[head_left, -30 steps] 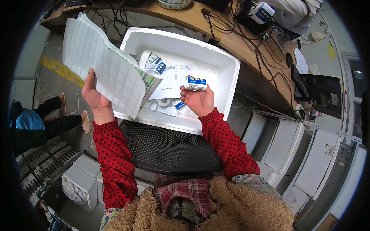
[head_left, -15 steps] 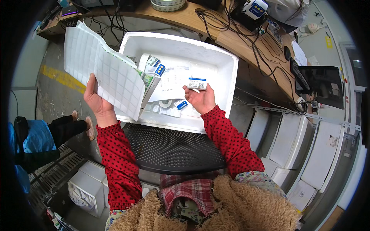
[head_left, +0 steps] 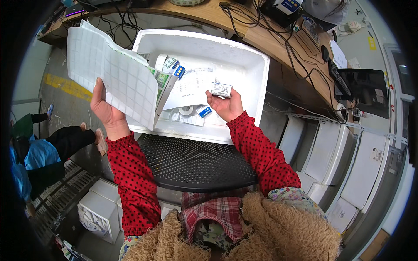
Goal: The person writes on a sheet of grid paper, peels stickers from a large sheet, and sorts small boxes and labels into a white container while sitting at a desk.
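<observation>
My left hand (head_left: 108, 112) is closed on a stack of white sheets (head_left: 111, 69) marked with a grid, like label sheets, held upright over the left side of a white foam box (head_left: 257, 74). My right hand (head_left: 228, 106) grips a small white carton (head_left: 220, 89) with printing on its face, above the box's inside. Below it in the foam box lie a printed paper (head_left: 191, 85), a blue and white carton (head_left: 203, 111), a white roll (head_left: 186, 110) and another blue and white carton (head_left: 179, 71). A green and white packet (head_left: 162, 79) is partly hidden behind the sheets.
The foam box rests by a black perforated stool seat (head_left: 196, 167). Beyond is a wooden desk (head_left: 261, 39) with tangled cables, a keyboard (head_left: 338, 78) and a monitor (head_left: 363, 92). White foam boxes (head_left: 326, 152) stand on the right. A person (head_left: 41, 152) is at the left.
The carton in my right hand has tilted, showing more of its printed face. The sheets have shifted slightly left and up. At the left, another foot has come into view beside the person.
</observation>
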Tool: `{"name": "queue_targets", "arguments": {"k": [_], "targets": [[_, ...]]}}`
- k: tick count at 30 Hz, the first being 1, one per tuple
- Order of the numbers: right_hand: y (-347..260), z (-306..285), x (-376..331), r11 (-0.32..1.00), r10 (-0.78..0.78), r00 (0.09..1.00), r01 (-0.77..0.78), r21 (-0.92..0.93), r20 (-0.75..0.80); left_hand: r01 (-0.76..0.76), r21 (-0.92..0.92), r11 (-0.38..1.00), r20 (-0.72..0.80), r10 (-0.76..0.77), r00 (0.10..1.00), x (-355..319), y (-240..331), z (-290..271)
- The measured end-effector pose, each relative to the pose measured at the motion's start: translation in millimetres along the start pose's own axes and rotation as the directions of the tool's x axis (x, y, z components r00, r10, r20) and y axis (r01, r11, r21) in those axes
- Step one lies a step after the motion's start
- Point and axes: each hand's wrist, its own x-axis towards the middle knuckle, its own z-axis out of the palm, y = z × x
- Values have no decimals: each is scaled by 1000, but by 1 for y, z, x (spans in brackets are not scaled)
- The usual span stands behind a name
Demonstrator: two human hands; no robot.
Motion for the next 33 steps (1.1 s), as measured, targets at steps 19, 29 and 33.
{"name": "queue_targets", "arguments": {"k": [19, 29, 33], "targets": [[-12, -52, 43, 994, -104, 980, 100, -34, -170, -99, 66, 993, -54, 102, 993, -2, 3, -4], [-63, -205, 171, 778, -499, 820, 280, -563, -280, -40, -58, 997, 118, 47, 992, -5, 15, -3], [-51, -174, 159, 927, -362, 759, 234, -293, -542, -66, -58, 996, 117, 72, 991, -13, 19, -2]]}}
